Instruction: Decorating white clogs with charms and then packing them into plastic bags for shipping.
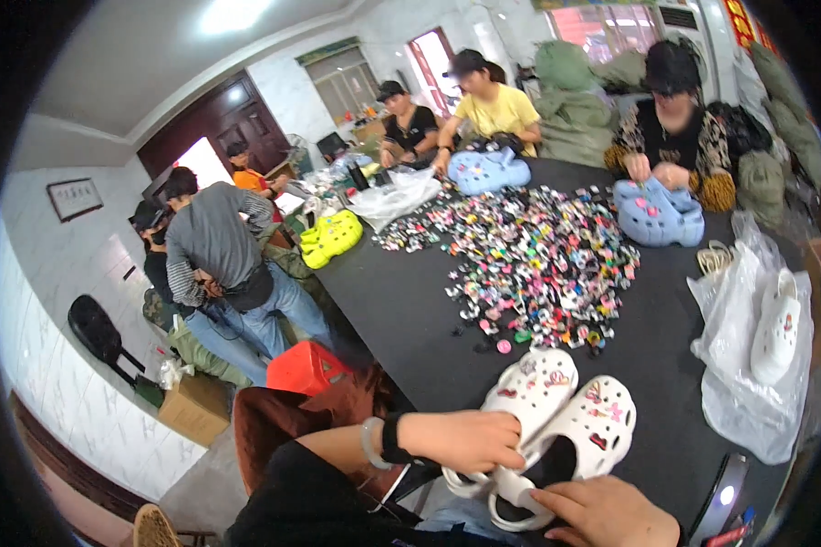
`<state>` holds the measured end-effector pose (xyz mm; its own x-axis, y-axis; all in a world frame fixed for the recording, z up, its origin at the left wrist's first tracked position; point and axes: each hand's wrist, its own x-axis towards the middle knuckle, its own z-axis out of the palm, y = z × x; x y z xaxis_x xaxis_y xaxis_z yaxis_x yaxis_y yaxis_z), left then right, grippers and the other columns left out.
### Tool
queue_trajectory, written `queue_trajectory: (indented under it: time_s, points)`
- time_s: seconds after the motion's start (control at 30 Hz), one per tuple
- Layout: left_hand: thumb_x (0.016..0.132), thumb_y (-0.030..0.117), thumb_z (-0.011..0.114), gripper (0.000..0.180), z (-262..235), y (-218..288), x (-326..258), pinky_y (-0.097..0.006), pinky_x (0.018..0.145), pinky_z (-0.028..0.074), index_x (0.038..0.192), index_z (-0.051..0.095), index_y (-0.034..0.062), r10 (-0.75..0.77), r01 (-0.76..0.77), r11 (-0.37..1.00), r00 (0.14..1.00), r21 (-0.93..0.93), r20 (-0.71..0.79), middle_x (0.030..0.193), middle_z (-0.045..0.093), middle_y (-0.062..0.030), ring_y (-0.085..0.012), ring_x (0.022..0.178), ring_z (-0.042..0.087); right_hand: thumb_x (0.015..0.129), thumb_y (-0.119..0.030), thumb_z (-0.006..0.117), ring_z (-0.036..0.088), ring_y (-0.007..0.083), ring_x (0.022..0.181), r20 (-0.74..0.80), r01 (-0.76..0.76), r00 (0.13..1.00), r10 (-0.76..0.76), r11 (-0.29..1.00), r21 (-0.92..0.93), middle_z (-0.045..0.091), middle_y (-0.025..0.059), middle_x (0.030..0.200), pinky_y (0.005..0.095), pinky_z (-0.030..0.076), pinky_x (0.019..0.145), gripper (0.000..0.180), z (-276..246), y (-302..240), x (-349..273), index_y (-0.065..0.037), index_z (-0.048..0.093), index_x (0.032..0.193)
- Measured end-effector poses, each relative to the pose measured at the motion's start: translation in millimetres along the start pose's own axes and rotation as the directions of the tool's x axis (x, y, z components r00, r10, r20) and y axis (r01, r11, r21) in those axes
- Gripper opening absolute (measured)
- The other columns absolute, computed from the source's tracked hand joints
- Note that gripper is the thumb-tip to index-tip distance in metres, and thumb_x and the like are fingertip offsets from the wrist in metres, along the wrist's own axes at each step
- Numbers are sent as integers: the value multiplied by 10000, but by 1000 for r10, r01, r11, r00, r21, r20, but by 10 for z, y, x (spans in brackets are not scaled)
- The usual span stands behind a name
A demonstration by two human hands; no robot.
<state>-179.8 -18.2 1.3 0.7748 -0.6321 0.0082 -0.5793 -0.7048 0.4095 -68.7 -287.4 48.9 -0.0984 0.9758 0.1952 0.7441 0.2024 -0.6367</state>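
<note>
A pair of white foam clogs decorated with pink, red and black shoe charms lies at the table's near edge, toes pointing away from me. My left hand (470,442), with a bangle and a black band at its wrist, is closed at the heel opening of the left white clog (540,378). Its fingertips are partly hidden between the two shoes. My right hand (607,512) pinches the heel strap of the right white clog (607,424). Just beyond the toes spreads a large heap of small colourful shoe charms (543,264).
The black table (374,310) also carries blue clogs (488,171), yellow-green clogs (330,239) and a white clog (775,337) on a plastic bag (748,392). A phone (721,497) lies near my right. Several people sit or stand around; a red stool (306,366) is at left.
</note>
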Motion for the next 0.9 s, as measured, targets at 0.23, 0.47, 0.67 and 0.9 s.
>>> queue_trajectory:
  time_s: [0.23,0.47,0.67,0.9]
  points:
    - [753,21,542,408,-180,113,-232,-404,822,426,1154,580,88,-294,319,940,938,-123,182,991,485,-159,-325,947,506,849,-281,634,612,244,1030,130,-57,988,86,976,-209,592,105,1192,351,458,883,505,-51,91,79,-79,500,1292]
    - [825,-35,480,414,-192,69,-152,-371,806,431,1208,582,86,-409,399,797,909,-453,81,934,479,-135,-291,900,522,811,-263,664,618,218,941,171,-157,963,210,948,-277,635,47,983,344,449,855,455,-47,134,0,-89,551,1216]
    - [895,148,598,378,-197,288,-191,-385,955,414,1257,537,59,-492,435,768,870,-470,0,1209,503,-210,-351,1125,511,811,-251,665,616,207,886,123,-157,972,202,941,-301,628,39,944,339,448,832,409,27,135,-18,-94,574,1177]
    - [712,272,803,618,9,562,-286,-438,1031,358,1269,569,144,-510,492,855,855,-165,-93,1366,400,-236,-402,1232,425,817,-268,665,617,200,921,79,-114,987,140,955,-272,616,51,984,333,455,816,433,120,165,71,-99,564,1203]
